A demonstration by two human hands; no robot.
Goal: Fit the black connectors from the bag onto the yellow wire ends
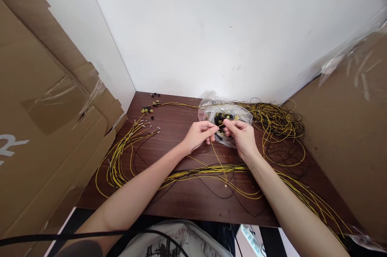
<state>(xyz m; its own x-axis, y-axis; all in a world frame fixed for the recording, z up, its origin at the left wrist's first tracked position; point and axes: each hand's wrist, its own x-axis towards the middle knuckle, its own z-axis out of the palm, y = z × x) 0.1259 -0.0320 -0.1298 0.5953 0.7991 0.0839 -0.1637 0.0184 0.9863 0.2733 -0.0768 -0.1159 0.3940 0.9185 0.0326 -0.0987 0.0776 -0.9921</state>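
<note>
Both hands meet above the middle of the table, just in front of a clear plastic bag (246, 116) that holds small black and yellow parts (222, 119). My left hand (200, 132) pinches a thin yellow wire (215, 150) between thumb and forefinger; its end hangs down toward the table. My right hand (240, 132) is closed in a pinch close by, on the same wire, which spans the short gap between the fingertips. A thin black wire (198, 147) also trails from below the left hand.
A bundle of yellow and black wires (193, 174) crosses the table (178, 122) under my forearms, with white-tipped ends (148, 126) at left. A tangled wire heap (278, 122) lies back right. Small connectors (147, 109) sit back left. Cardboard (45, 99) flanks the left side, more cardboard (347, 128) the right.
</note>
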